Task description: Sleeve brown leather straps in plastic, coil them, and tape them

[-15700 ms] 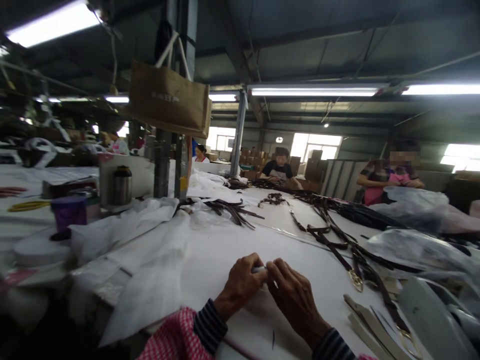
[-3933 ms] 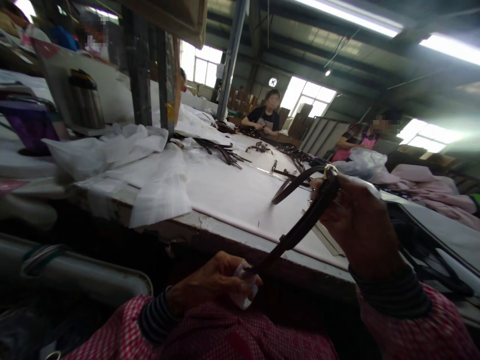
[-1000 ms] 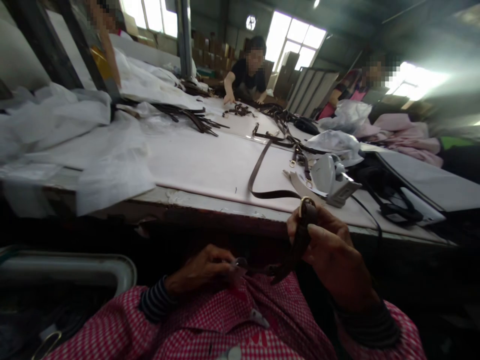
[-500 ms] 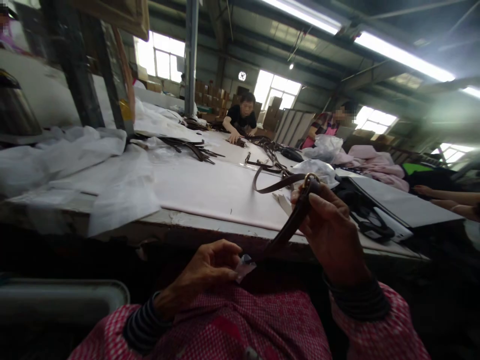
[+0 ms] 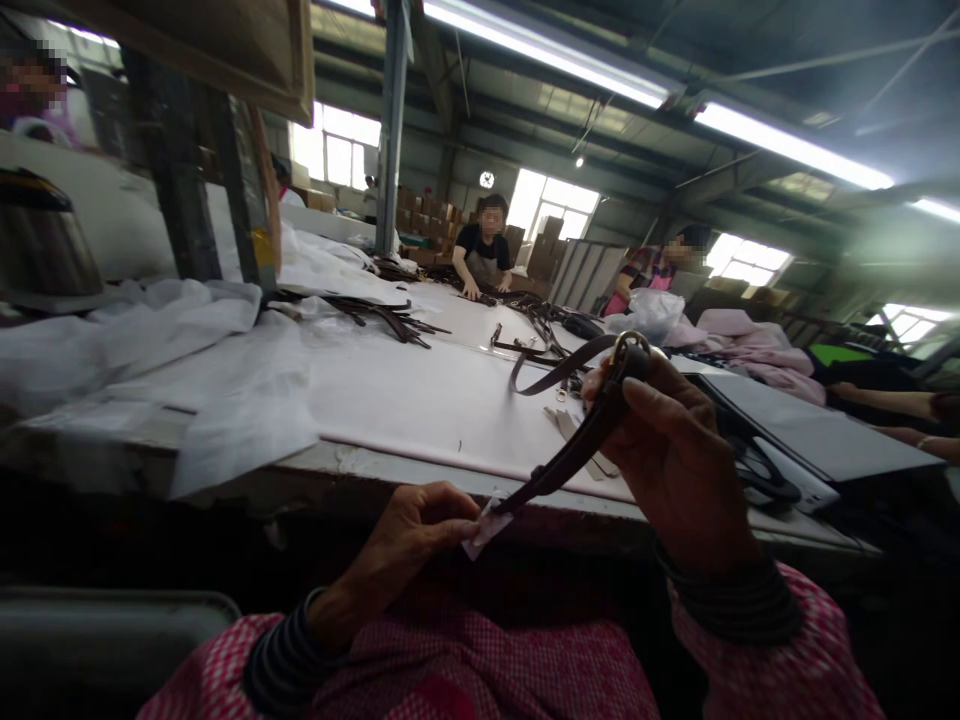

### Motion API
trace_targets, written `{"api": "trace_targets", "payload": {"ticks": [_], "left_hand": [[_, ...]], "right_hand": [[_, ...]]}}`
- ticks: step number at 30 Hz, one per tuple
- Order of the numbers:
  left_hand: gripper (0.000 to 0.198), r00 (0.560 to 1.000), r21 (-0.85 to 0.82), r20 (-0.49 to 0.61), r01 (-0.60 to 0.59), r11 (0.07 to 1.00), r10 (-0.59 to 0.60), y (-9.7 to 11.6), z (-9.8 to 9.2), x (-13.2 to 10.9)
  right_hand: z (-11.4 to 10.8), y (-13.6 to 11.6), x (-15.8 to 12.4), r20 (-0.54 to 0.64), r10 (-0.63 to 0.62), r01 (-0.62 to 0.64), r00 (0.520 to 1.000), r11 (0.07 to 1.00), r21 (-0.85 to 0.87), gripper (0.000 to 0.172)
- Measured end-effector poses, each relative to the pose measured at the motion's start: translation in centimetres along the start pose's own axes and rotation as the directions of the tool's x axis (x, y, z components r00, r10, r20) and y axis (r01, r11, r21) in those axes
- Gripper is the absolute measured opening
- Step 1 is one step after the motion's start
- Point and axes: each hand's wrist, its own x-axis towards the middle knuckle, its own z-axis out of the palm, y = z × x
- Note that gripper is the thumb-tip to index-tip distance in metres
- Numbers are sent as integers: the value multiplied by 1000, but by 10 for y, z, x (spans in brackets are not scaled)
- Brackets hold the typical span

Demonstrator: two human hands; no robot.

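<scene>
My right hand [image 5: 671, 455] is closed round a dark brown leather strap [image 5: 577, 450], near its gold ring [image 5: 628, 347], and holds it up in front of the table edge. The strap slopes down to my left hand [image 5: 409, 535], whose fingers pinch a small pale piece [image 5: 484, 527] against the strap's lower end. The strap's other part loops back over the white table [image 5: 420, 400]. Both my sleeves are pink checked with dark striped cuffs.
Crumpled white sheets [image 5: 150, 340] and a metal flask [image 5: 41, 245] lie at left. More dark straps [image 5: 375, 315] are spread across the table. Two people [image 5: 487, 255] work at the far end. A grey board [image 5: 810, 435] and pink cloth [image 5: 750, 340] lie at right.
My right hand has lifted the strap a little higher than half a second ago. The left hand has stayed low, pinching the pale piece at the strap's end. The view has tilted slightly.
</scene>
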Motion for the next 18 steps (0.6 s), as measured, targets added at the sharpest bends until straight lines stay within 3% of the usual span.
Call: {"api": "trace_targets", "payload": {"ticks": [5,14,18], "left_hand": [[16,997,-37,36,-68,997,69,5,-1,4],[25,992,-181,105,-56,982,76,9,-6,2],[25,983,-235,158,-58,970,97,8,-11,1]], "right_hand": [[1,-5,5,16,-12,13,1000,999,-33,15],[-3,-5,16,55,-9,11,998,999,-39,10],[-6,0,23,129,16,-12,992,999,-34,19]]}}
